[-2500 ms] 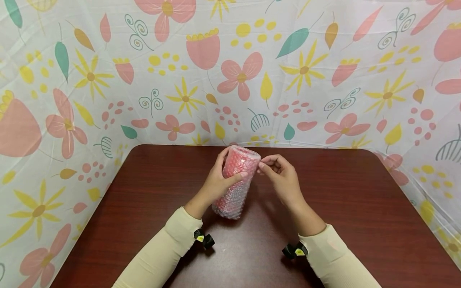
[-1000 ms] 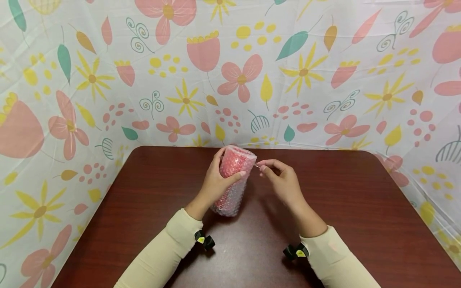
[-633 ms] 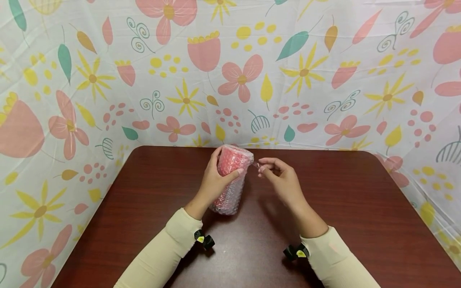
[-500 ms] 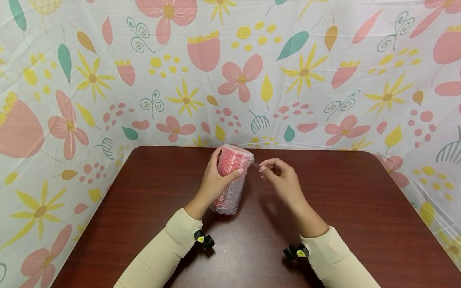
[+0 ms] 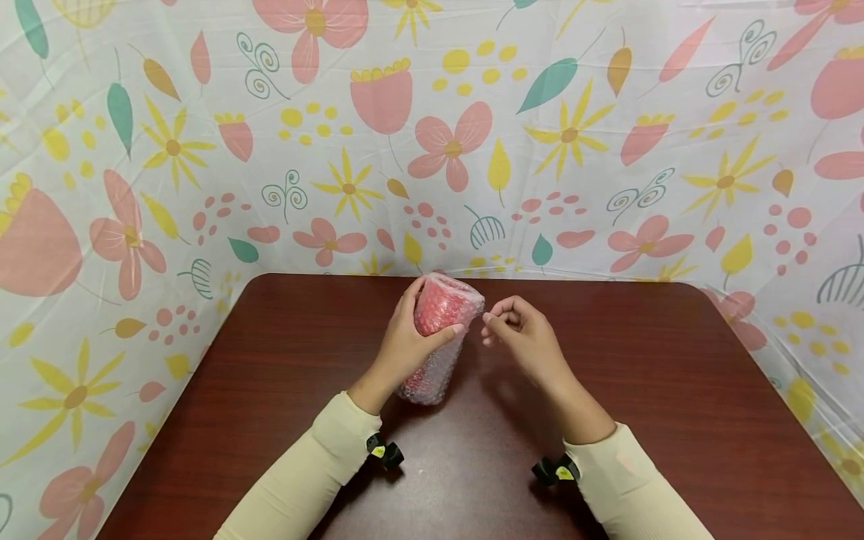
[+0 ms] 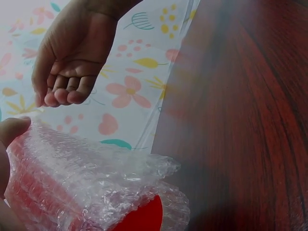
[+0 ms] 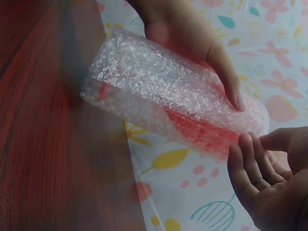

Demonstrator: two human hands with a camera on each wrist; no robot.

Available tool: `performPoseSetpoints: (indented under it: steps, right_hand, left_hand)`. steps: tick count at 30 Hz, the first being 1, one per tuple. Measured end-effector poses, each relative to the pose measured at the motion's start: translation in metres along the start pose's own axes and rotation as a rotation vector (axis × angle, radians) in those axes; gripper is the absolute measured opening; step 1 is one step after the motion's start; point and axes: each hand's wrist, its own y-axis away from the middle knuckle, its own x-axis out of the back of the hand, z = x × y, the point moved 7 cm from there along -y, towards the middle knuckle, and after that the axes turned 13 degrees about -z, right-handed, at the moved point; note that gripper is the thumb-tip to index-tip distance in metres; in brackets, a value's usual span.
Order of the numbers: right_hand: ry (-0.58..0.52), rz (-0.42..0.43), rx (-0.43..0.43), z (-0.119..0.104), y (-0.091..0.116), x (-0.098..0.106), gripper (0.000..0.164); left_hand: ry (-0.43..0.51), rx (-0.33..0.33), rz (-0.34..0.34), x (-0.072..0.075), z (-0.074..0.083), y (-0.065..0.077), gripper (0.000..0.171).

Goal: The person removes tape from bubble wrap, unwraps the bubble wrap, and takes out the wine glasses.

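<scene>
A red cylinder-shaped object (image 6: 144, 217) sits inside a roll of clear bubble wrap (image 5: 439, 364), tilted over the table. My left hand (image 5: 408, 330) grips the roll from the left, thumb across its front and fingers behind. At the upper right edge of the wrap, my right hand (image 5: 526, 330) pinches the end of a thin clear strip of tape (image 6: 37, 110) between thumb and forefinger, with the other fingers curled loosely. In the right wrist view, my right fingertips (image 7: 245, 139) lie right at that end of the roll.
The dark reddish-brown table (image 5: 283, 420) spreads under both arms, its rounded far edge just behind the roll. A floral cloth (image 5: 432, 187) hangs behind and at the sides. Small black devices (image 5: 386, 451) are strapped at both wrists.
The roll shifted left, then slightly back right. A clear strip stretched between wrap and right fingers half a second ago; now those fingers are closer to the wrap's edge.
</scene>
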Motion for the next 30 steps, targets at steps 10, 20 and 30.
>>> performPoseSetpoints:
  steps: [10, 20, 30]
  right_hand:
    - [0.029, -0.067, -0.001, -0.0015, 0.0005, -0.0017, 0.023]
    - [0.052, -0.071, -0.048, 0.0009, 0.0007, -0.0016, 0.024]
    - [0.034, -0.107, -0.083, 0.0053, 0.0003, -0.0032, 0.021]
  left_hand:
    - [-0.022, 0.023, 0.009, 0.0007, -0.0001, 0.0015, 0.1]
    - [-0.052, 0.03, 0.025, 0.0008, -0.0016, 0.0012, 0.1]
    - [-0.064, 0.031, 0.031, 0.0008, 0.0002, 0.0024, 0.1]
